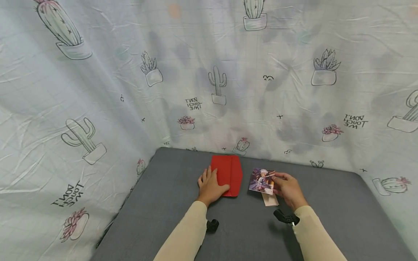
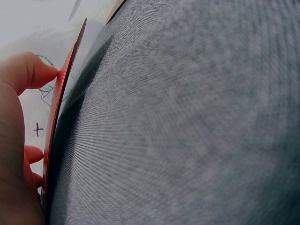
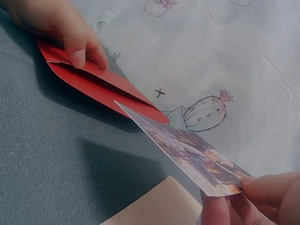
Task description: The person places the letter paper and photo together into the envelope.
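Note:
A red paper envelope (image 1: 225, 168) lies on the grey surface, its flap side turned toward the right. My left hand (image 1: 209, 188) rests on it with spread fingers, the thumb pressing near the mouth. In the right wrist view the envelope's mouth (image 3: 105, 86) gapes slightly below that thumb. To its right, my right hand (image 1: 288, 189) pinches a square picture card (image 1: 261, 180) by its right edge, thumb on top and fingers beneath. The card, printed with a colourful figure, is held tilted above the table, apart from the envelope. Under it lies a beige folded paper (image 1: 270, 200), partly hidden by the card.
The grey cloth-covered table (image 1: 163, 203) ends at the back against a white curtain (image 1: 202, 72) printed with cacti. The curtain also hangs along the left and right sides. A black wrist camera (image 1: 286, 217) sits at the right sleeve, another (image 1: 213, 226) at the left.

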